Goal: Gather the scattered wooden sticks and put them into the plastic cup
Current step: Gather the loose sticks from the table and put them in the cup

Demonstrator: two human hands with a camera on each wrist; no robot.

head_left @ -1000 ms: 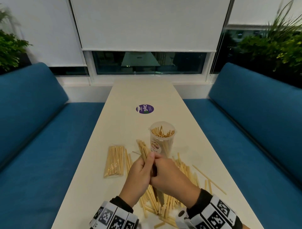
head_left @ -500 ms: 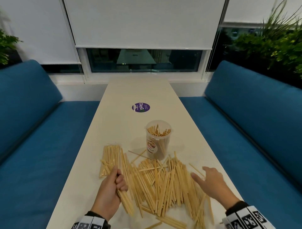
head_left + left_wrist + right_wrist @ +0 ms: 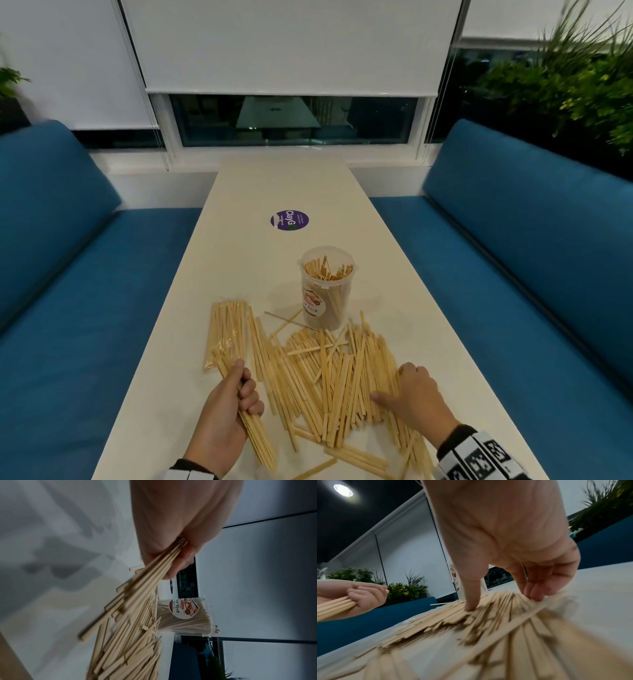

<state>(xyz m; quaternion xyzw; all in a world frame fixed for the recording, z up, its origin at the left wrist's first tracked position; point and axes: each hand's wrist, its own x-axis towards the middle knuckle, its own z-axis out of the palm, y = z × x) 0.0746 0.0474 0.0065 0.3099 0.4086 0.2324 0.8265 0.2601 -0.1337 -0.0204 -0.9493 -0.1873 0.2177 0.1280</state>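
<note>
A clear plastic cup (image 3: 327,294) with a label stands upright mid-table, partly filled with wooden sticks. In front of it lies a wide pile of loose sticks (image 3: 329,377). My left hand (image 3: 245,387) grips a bundle of sticks (image 3: 257,438) at the pile's left edge; in the left wrist view the bundle (image 3: 154,572) fans out of the fist (image 3: 180,547) toward the cup (image 3: 185,615). My right hand (image 3: 394,383) rests on the pile's right side. Its thumb and bent fingertips (image 3: 536,596) press on the sticks (image 3: 471,635), lifting nothing.
A wrapped packet of sticks (image 3: 226,329) lies left of the pile, near the table (image 3: 239,240) edge. A purple round sticker (image 3: 289,220) is beyond the cup. Blue sofas (image 3: 85,274) (image 3: 513,274) flank the narrow table. Plants stand at both back corners.
A second ago both hands held a bundle together near the cup. They parted; the left stays gripping its bundle, and the right hand came down onto the pile's right side.
</note>
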